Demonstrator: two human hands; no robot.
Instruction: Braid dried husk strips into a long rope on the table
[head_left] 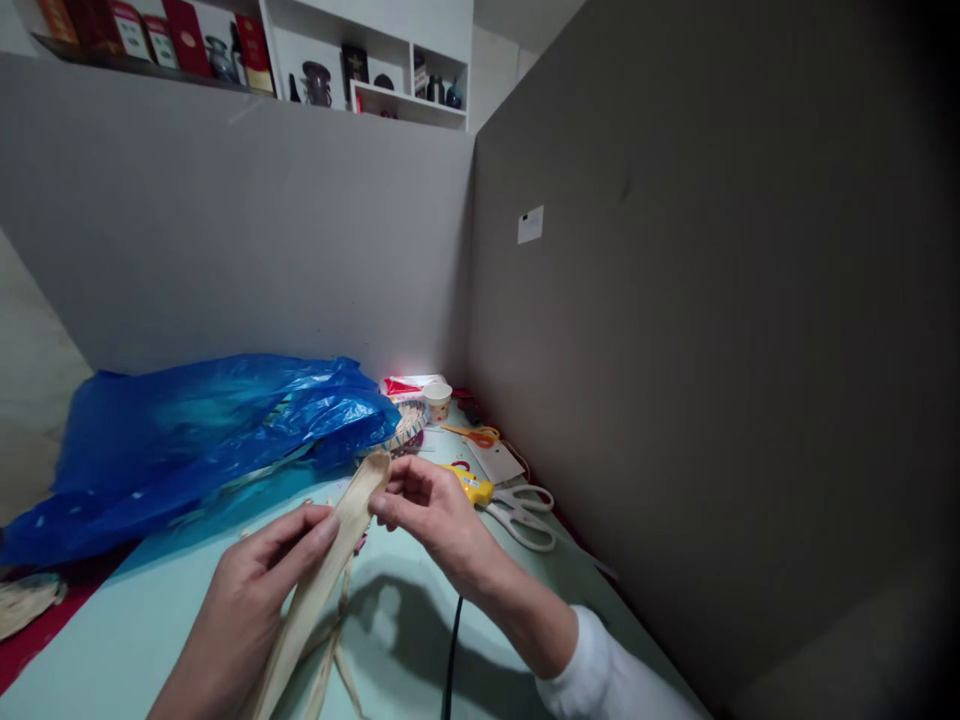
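A long, pale strip of dried husk [324,575] runs upward from the bottom edge, in front of the pale green table [420,610]. Partway up, my left hand [259,570] pinches it between thumb and fingers. At the strip's folded or rounded upper end, my right hand [439,520] is closed, its thumb and fingertips gripping the edge. Below the hands hang thin, twisted strands [337,650] of similar pale material; where they join the strip is hidden.
A crumpled blue plastic bag [210,430] covers the back left. Farther right stand a paper cup [437,400] and a woven basket [410,422]. White-handled scissors [525,515], a yellow tool [474,488] and orange scissors [481,436] lie near the grey partition [637,350]. A black cable [451,660] crosses the front.
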